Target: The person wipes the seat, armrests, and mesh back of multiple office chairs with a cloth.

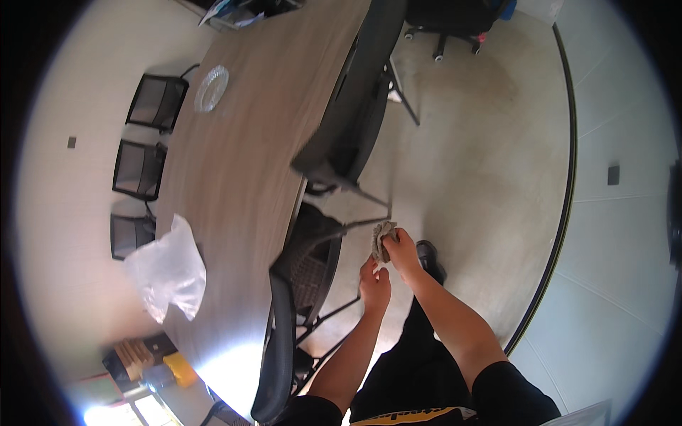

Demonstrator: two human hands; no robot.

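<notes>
A crumpled grey-brown cloth (381, 240) is bunched up in front of me, above the floor. My right hand (402, 251) is closed round its right side. Just below the cloth is my left hand (374, 285), its fingers partly bent and apart, with the tips close to the cloth's lower edge. Whether those fingertips touch it, I cannot tell. Part of the cloth is hidden by my right hand.
To my left runs a long wooden table (249, 142) bearing a clear plastic bag (170, 273) and a glass dish (212, 89). Black chairs (341, 135) line its near side, their legs close to my hands. An office chair (444, 18) stands far ahead. A pale wall (618, 248) rises at right.
</notes>
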